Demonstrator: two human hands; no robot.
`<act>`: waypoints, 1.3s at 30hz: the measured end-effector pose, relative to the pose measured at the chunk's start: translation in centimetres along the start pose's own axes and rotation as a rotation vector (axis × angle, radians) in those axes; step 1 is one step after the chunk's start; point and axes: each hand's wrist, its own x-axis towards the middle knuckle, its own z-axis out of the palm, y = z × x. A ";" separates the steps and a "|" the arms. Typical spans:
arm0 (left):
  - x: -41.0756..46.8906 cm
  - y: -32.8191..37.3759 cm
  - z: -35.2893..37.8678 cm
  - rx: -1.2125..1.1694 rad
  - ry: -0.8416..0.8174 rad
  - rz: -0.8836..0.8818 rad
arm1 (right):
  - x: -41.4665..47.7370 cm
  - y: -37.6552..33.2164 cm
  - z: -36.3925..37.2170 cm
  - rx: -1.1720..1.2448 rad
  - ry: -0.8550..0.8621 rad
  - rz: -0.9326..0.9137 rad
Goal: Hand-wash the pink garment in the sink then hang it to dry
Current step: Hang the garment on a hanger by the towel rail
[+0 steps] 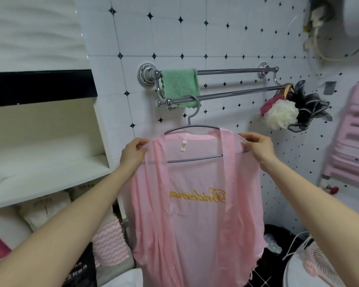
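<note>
1. Shelving (50, 162): white, open-fronted, at far left, with soft packs stacked beneath it.
2. Left hand (133, 153): raised, thumb and fingers pinching the fabric at the left shoulder of the pink garment (195, 214).
3. Green cloth (179, 85): draped over the left end of the chrome double towel rail (236, 93), which is fixed to the white tiled wall.
4. Grey hanger (192, 127): its hook is looped over the rail's front bar, just beside the green cloth.
5. Pink garment: on the hanger, both shoulders seated, front open toward the camera, hanging straight down below the rail. Gold lettering shows reversed through the thin back panel; a small label sits at the neck.
6. Right hand (257, 148): raised, thumb and fingers gripping the fabric at the right shoulder, over the hanger's end.
7. Bath puffs (281, 114): white, dark and red, hanging from the rail's right end.
8. Pink slatted rack (356, 131): at the right edge, against the wall.
</note>
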 end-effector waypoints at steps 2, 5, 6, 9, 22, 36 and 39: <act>0.1 -0.4 -0.3 0.013 -0.053 -0.022 | 0.0 0.5 -0.2 -0.044 -0.006 0.029; -0.3 -1.2 0.0 0.100 -0.092 -0.009 | -0.9 1.6 -0.1 -0.314 0.058 -0.032; -1.0 -1.4 0.1 0.213 -0.012 0.047 | -1.6 2.0 0.0 -0.445 0.149 -0.154; -3.3 -2.5 1.6 0.537 0.248 0.536 | -4.5 3.6 1.2 -0.677 0.253 -0.705; -7.8 -15.7 7.0 1.288 -0.655 1.041 | -10.2 10.5 4.8 -1.664 -0.776 -0.579; -8.4 -13.8 6.0 1.231 -0.613 1.310 | -11.6 6.8 5.9 -1.478 -1.147 -0.363; -9.2 -11.9 6.5 1.053 -0.594 1.192 | -10.4 5.4 6.3 -1.306 -0.958 -0.202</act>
